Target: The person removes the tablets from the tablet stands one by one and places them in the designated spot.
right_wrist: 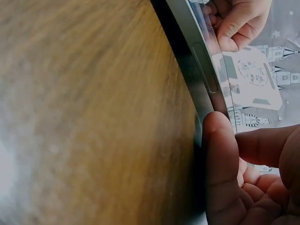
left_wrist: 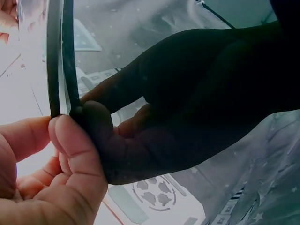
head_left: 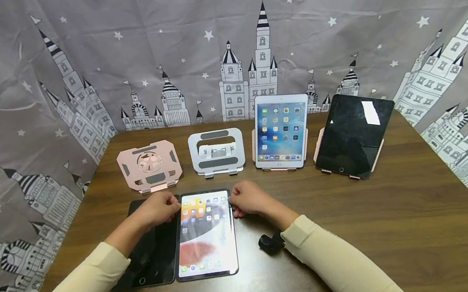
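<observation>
I pinch the upper left edge of the lit tablet (head_left: 205, 236) between the thumb and curled fingers of my left hand (head_left: 161, 207). My right hand (head_left: 247, 197) pinches the opposite edge the same way, also near the top. The tablet is face up at the table (head_left: 404, 222), its screen full of icons; I cannot tell whether its top edge is raised. Just beside it, on my left, lies a dark tablet (head_left: 152, 255), partly under my left forearm. A small black object (head_left: 270, 244) sits by my right cuff. Beyond my hands stand a pink stand (head_left: 159, 151) and a white stand (head_left: 195, 151); farther right, a white tablet (head_left: 281, 132) and a black tablet (head_left: 349, 140) lean on pink stands.
</observation>
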Available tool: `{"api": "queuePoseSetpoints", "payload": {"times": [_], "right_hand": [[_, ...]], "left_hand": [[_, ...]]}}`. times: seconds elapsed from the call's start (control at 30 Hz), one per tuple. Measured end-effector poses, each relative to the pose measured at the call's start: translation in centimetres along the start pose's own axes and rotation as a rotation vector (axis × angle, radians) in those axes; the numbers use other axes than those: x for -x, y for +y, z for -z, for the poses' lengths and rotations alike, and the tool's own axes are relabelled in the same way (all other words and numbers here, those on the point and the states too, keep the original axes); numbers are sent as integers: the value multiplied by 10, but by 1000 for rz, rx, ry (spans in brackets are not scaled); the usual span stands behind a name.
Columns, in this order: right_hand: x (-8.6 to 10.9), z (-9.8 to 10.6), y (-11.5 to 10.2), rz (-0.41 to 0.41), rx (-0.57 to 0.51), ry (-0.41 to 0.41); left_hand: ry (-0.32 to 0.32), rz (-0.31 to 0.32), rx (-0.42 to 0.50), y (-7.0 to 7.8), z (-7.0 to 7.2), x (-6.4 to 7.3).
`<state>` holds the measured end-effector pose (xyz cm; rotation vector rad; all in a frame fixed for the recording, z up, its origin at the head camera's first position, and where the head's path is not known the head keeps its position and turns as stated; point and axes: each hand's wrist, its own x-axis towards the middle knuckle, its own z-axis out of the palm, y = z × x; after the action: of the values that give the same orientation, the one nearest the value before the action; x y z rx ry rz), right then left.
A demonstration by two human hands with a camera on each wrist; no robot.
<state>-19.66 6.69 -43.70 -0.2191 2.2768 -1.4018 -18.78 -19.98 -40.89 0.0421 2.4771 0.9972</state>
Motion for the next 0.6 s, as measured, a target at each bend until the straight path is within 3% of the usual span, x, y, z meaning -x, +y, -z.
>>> {"api": "queuePoseSetpoints", "payload": {"times": [0.6], "right_hand": [[1,-3,-2,-6,38,39]], "left_hand": [[52,-2,-20,-2,-4,-3]]}}
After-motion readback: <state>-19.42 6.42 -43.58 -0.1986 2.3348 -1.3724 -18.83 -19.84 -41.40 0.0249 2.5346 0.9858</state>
